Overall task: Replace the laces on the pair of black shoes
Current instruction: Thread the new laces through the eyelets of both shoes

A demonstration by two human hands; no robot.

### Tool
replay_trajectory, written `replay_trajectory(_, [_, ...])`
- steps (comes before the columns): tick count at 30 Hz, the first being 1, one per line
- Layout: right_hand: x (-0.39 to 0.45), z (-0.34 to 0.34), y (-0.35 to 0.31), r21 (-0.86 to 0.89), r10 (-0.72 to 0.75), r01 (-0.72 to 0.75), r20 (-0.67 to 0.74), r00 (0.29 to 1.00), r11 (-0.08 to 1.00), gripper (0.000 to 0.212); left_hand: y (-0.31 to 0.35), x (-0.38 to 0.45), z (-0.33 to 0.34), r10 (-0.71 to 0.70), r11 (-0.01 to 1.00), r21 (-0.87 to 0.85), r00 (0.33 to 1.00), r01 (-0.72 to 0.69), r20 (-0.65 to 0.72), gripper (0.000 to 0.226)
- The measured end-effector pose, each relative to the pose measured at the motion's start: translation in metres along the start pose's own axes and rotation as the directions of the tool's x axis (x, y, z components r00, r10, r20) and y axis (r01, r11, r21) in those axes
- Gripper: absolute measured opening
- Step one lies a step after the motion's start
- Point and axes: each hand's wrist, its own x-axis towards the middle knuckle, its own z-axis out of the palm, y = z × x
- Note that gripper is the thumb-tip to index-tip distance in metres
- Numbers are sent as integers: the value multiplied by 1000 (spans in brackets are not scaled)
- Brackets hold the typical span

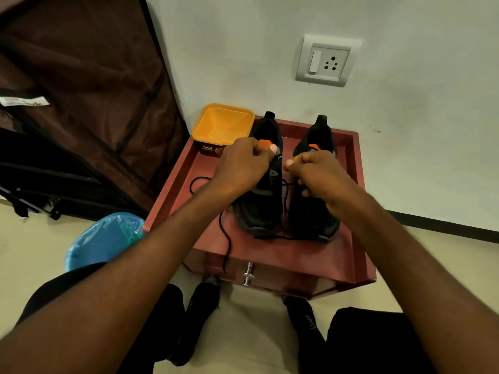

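Black shoes, two of them, stand side by side with toes toward the person on a reddish low cabinet against the wall, its raised rim (172, 184) framing them. The left shoe (263, 209) is the one being worked on: the left hand (243, 164) hovers over its tongue with its fingers curled tight, apparently pinching something at the eyelets, though the lace itself is hidden under the knuckles. The right hand (317, 172) sits between the two shoes, its fingers also curled in a pinch; what it holds cannot be made out for certain, but a thin black lace (285, 184) runs up toward it. Another length of black lace (225, 236) trails loose across the cabinet top and hangs over the front edge, and a further stretch lies across the toes of both shoes.

Judging from this, the lacing of the left shoe is under way and not finished. The right shoe (314, 211) shows no visible lacing on its upper, so it probably remains to be done.

An empty yellow tub (224, 122) stands beside the left shoe's heel.
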Motion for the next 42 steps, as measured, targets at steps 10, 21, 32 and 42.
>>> replay_trajectory(10, [-6, 24, 10, -490, 9, 60, 138, 990, 869, 39, -13, 3, -5, -92, 994, 64, 990, 86, 107, 27])
replay_trajectory(21, [-3, -1, -15, 495, 78, -180, 219, 973, 850, 12, 5, -6, -22, -223, 862, -328, 870, 387, 440, 62])
replay_trajectory(32, [8, -28, -1, 236, 119, -13, -442, 889, 972, 8, -16, 14, -44, -105, 905, -399, 986, 149, 129, 37])
replay_trajectory(42, [11, 25, 1, 124, -346, 342, 12, 938, 931, 13, -25, 15, -19, 67, 921, -389, 982, 7, 176, 39])
